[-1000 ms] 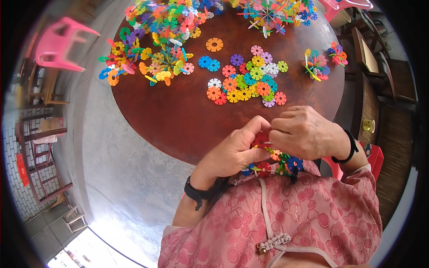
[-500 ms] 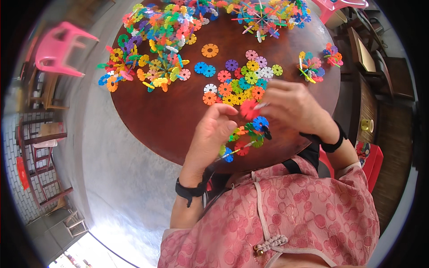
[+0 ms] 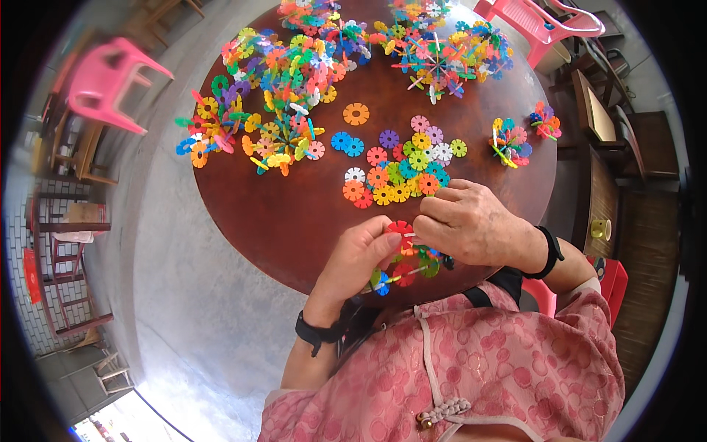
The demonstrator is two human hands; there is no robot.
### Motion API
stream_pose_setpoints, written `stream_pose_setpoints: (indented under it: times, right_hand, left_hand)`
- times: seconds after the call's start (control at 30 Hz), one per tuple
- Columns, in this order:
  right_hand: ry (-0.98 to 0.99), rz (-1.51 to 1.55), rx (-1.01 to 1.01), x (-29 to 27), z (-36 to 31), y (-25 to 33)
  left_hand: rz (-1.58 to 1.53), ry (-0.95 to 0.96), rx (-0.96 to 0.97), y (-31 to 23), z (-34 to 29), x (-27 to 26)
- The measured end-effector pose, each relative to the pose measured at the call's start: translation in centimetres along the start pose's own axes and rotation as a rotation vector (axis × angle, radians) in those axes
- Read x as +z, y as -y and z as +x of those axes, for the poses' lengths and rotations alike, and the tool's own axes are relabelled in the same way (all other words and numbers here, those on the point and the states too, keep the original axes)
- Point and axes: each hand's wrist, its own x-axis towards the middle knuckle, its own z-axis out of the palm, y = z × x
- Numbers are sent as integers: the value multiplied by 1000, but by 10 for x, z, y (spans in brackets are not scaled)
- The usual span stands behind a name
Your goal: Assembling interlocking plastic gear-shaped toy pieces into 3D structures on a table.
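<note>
brown table point(image 3: 258, 221), grey floor point(image 3: 213, 317), pink stool point(image 3: 103, 96); red disc point(image 3: 400, 227) in left fingers point(image 3: 370, 230), grip of right fingers point(image 3: 440, 211) unclear

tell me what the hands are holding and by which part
The left hand pinches a red notched disc by its left edge. The right hand is at the disc's right side; its fingers hide what, if anything, it grips.

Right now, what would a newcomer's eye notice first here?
Large multicoloured clusters of joined plastic discs crowd the far side of the round, reddish-brown table. Nearer, the left hand holds a red notched plastic disc, with the right hand close beside it. A bright pink plastic seat shows at upper left.
</note>
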Motion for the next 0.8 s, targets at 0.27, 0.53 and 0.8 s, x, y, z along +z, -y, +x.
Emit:
stream_pose_setpoints:
  times: [0.27,0.53,0.8]
  right_hand:
    - [-50,-153,64,-39,-11,7]
    - [-263,24,389,-7,-30,-67]
    - [-142,-47,473,15,0,-57]
  left_hand:
    - [-111,-130,-19,-5,-1,-6]
    - [-367,-281,-14,19,23,-12]
    - [-647,-382,-136,25,16,-24]
